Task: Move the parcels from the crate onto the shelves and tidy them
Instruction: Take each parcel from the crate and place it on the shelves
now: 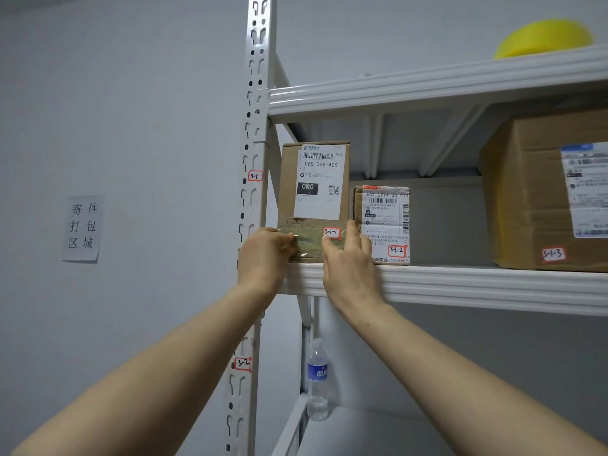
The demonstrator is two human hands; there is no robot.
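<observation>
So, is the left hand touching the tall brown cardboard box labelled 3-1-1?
Touching. In the head view the left hand pinches the lower left corner of the tall brown cardboard box.

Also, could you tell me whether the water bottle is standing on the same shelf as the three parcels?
No, the water bottle stands on the lower shelf, beneath the shelf that holds the parcels.

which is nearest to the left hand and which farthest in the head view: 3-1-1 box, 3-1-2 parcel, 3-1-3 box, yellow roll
1. 3-1-1 box: the left hand grips its lower left edge, at the left end of the middle shelf.
2. 3-1-2 parcel: next to that box on its right.
3. 3-1-3 box: far right, same shelf.
4. yellow roll: upper right, on the top shelf.
</observation>
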